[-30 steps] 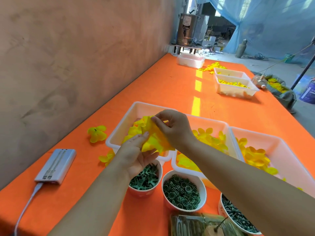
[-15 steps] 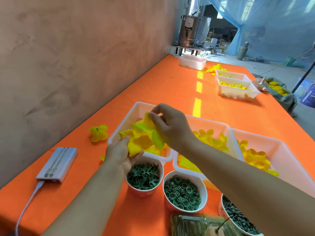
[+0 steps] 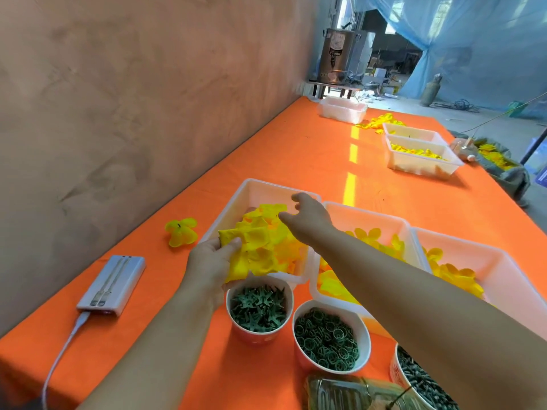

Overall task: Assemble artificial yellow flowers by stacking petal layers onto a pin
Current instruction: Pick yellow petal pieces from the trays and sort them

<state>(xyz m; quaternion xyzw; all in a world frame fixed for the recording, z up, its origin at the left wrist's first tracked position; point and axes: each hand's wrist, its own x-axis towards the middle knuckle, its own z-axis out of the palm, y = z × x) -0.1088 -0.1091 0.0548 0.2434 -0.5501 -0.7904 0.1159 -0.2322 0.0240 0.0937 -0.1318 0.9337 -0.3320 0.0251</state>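
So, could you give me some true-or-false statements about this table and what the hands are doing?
1. The left hand holds a bunch of yellow petals. True.
2. The right hand pinches a green ring. False: it is open and holds nothing, over the leftmost tray.
3. A single yellow flower lies on the orange cloth, left of that tray. True.
4. The cup nearest the left hand is filled with yellow petals. False: it holds green star-shaped pieces.
5. A cable is plugged into the power bank. True.
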